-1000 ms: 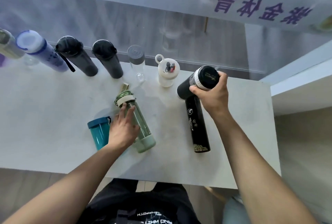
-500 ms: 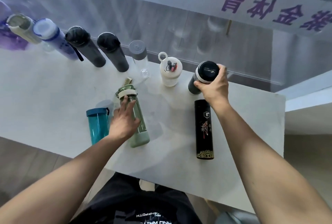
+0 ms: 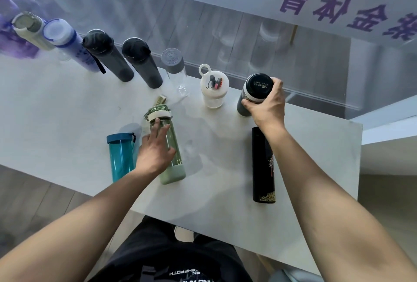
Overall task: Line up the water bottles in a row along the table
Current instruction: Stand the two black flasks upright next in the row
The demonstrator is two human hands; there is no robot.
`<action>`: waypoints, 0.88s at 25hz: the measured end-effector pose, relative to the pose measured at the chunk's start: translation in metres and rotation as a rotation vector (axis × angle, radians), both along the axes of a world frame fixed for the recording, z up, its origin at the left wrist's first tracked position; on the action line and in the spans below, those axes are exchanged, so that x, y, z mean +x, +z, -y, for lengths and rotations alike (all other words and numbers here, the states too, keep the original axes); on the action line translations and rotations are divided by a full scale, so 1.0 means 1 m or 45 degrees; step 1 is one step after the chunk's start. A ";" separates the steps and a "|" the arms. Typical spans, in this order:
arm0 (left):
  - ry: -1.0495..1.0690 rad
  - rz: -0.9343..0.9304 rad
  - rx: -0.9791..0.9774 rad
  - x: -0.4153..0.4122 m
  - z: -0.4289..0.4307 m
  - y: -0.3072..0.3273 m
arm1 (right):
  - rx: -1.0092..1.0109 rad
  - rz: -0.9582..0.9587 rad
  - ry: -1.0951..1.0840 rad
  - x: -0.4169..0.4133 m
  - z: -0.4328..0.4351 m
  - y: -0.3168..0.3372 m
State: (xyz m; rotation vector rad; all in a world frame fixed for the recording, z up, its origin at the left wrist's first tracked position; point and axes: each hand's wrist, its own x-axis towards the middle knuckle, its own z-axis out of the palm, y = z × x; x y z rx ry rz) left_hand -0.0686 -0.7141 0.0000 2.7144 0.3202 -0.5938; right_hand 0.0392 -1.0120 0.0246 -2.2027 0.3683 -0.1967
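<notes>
A person stands at a white table (image 3: 316, 137), reaching out with both bare arms. The right hand (image 3: 266, 105) is wrapped around the top of a dark grey flask (image 3: 257, 88), which stands at the near end of a row of bottles along the table's far edge. Whether its base is fully down on the table is hard to tell, since the hand covers much of it. Just left of this hand is a white shaker bottle (image 3: 213, 89); just below the wrist stands a tall black flask (image 3: 262, 166). A careless pull back could clip that black flask and topple it.

The left hand (image 3: 155, 148) rests with spread fingers against a green bottle (image 3: 168, 144), not closed around it. A teal bottle (image 3: 119, 155) stands just to its left. Pushing without a grip could tip the green bottle or knock it into the teal one.
</notes>
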 end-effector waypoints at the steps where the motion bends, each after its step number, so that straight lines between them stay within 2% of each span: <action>1: 0.001 0.000 -0.004 0.000 0.000 0.001 | 0.003 -0.003 0.002 0.000 0.000 0.000; 11: -0.044 0.002 0.012 0.000 -0.002 0.005 | 0.027 -0.077 0.029 -0.001 0.003 0.001; 14: -0.061 0.003 0.065 0.000 -0.002 0.004 | 0.025 -0.165 0.037 -0.003 0.006 0.002; 18: -0.174 0.084 0.167 -0.002 0.003 0.005 | -0.067 -0.382 -0.058 -0.033 0.024 -0.005; 22: -0.323 0.160 0.119 -0.005 0.033 0.017 | -0.298 -0.792 -0.183 -0.094 0.032 -0.033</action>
